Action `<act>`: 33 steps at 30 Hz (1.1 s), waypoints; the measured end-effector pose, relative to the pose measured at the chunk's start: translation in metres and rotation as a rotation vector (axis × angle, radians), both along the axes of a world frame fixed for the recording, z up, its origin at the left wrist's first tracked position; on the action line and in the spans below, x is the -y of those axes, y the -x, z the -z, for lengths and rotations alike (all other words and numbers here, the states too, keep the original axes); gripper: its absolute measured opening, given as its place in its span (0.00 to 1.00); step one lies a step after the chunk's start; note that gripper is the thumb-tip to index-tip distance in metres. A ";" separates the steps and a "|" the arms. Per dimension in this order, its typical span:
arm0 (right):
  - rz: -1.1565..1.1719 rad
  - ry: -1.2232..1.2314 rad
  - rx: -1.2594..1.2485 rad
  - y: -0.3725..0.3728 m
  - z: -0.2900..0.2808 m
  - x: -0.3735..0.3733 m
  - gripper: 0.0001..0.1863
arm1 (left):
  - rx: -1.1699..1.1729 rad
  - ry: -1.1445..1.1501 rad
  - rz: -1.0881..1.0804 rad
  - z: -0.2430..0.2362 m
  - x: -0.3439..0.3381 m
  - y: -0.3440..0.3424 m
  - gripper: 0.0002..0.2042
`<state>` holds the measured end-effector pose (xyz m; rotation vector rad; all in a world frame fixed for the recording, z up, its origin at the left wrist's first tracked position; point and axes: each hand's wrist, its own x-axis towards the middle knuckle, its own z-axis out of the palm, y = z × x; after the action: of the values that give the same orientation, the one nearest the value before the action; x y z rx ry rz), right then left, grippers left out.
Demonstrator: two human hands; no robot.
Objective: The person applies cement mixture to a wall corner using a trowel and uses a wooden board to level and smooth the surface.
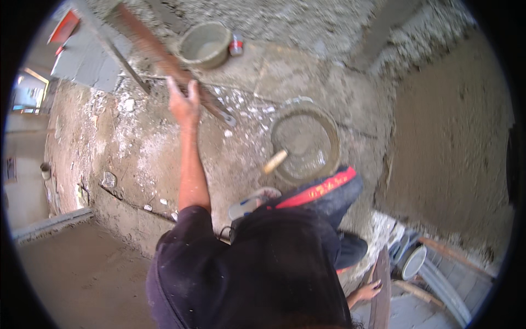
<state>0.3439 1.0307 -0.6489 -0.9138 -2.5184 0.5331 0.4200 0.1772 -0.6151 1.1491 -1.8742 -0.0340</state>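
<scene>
- Gripping a long, reddish-brown, straight-edged board, the person's left hand is reaching out over the floor; its grip is closing around the board's near edge.
- That board is slanting from the upper left down toward the middle of the floor, its upper part blurring, its lower end showing a pale tip.
- Low on the right, the right hand is showing its fingers against a narrow, brown-grey plank; from where I'm standing, I can't tell whether that grip is closing on it.
- Beyond the board's middle, a round, grey-green basin is sitting near the rough wall, with a small red-and-white container standing just beside it.
- Nearer the person, a round, mortar-smeared tub is holding wet grey mortar, and a pale wooden handle is jutting over its near left rim.
- White crumbs and chips are lying scattered across the floor around the board's lower end.
</scene>
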 end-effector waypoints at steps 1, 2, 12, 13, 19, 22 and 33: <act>-0.068 -0.151 0.061 -0.005 0.004 -0.004 0.27 | -0.100 -0.179 0.074 -0.006 -0.002 0.014 0.36; -0.108 -0.186 0.073 -0.008 -0.001 0.013 0.27 | -0.056 -0.143 0.090 0.000 0.005 0.027 0.37; -0.112 0.173 0.234 -0.122 0.043 0.092 0.30 | -0.087 -0.502 0.551 -0.016 -0.014 0.203 0.33; -0.022 0.372 0.192 -0.131 0.059 0.105 0.30 | -0.056 -0.202 0.520 -0.015 -0.035 0.206 0.30; 0.512 0.228 0.471 -0.252 0.073 0.140 0.12 | -0.075 -0.516 1.231 0.055 -0.281 0.161 0.25; 0.661 0.085 0.420 -0.317 0.074 0.183 0.14 | 0.730 -0.379 1.739 0.049 -0.366 0.121 0.36; 0.666 0.319 0.581 -0.284 0.121 0.260 0.34 | 1.121 -0.045 1.739 0.069 -0.389 0.177 0.39</act>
<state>0.6283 0.7712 -0.7695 -2.1778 -2.3767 0.4968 0.2433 0.5661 -0.6837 -1.0236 -3.2345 -0.4581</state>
